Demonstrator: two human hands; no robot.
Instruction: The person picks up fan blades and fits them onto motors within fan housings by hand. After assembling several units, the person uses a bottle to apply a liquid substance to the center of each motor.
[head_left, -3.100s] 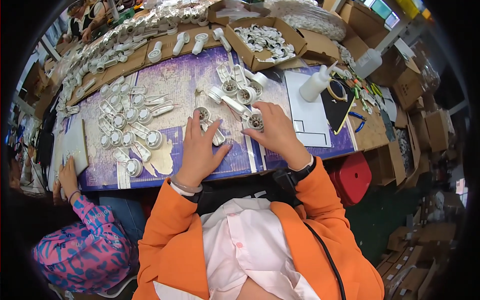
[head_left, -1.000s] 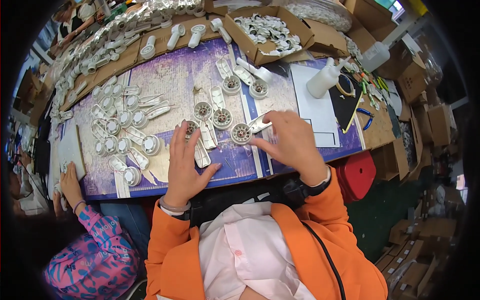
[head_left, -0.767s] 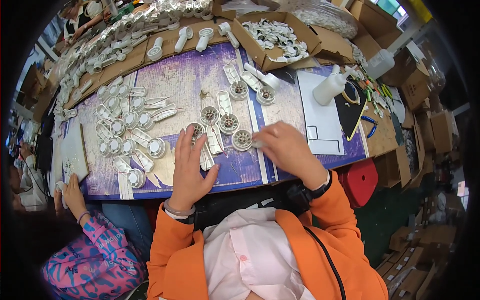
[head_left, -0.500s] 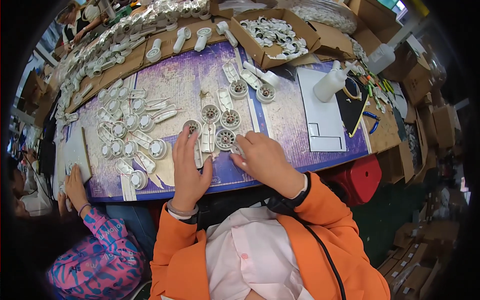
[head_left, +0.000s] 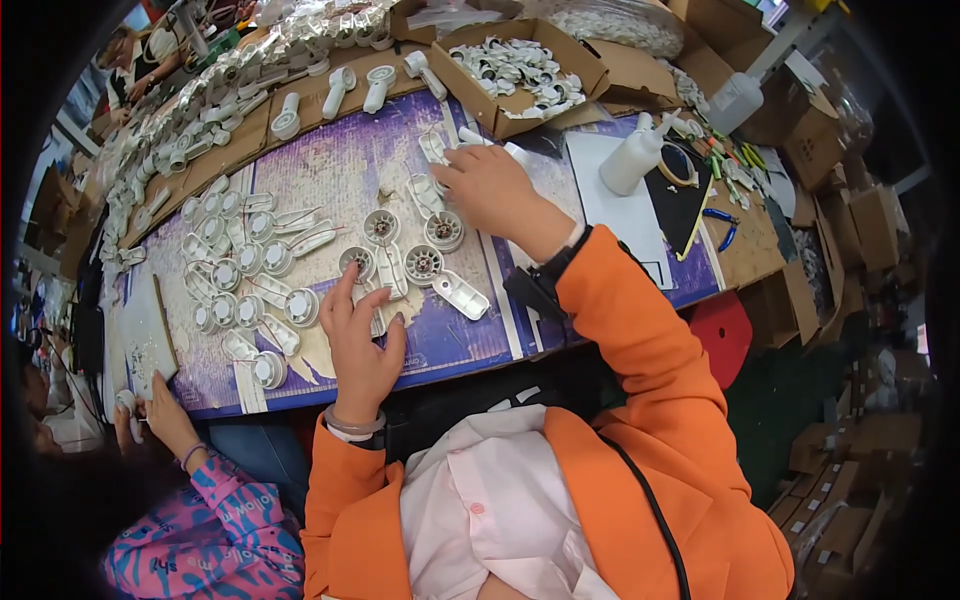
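My left hand [head_left: 362,340] is open near the table's front edge, its fingers spread and the index tip at the rim of a round white motor housing [head_left: 358,263]. Farther off, my right hand [head_left: 500,200] reaches palm down over white parts by a curved handle shell [head_left: 433,147]. Its fingers bend downward and hide what lies beneath, so I cannot tell whether it grips anything. Between my hands stand more open housings with copper-coloured windings [head_left: 424,263], [head_left: 443,231], [head_left: 381,227]. A white half-shell [head_left: 461,294] lies to the right of the nearest one.
Left of these lie several capped housings [head_left: 301,305] with wired shells. A cardboard box [head_left: 590,85] of small white parts stands at the back. On the right are a squeeze bottle [head_left: 632,165], tape and blue pliers [head_left: 728,228]. A co-worker's hand [head_left: 172,420] rests at left.
My right hand has left the nearest housing and moved to the far parts. The half-shell now lies right of that housing. My left fingers have spread apart. The view has shifted slightly.
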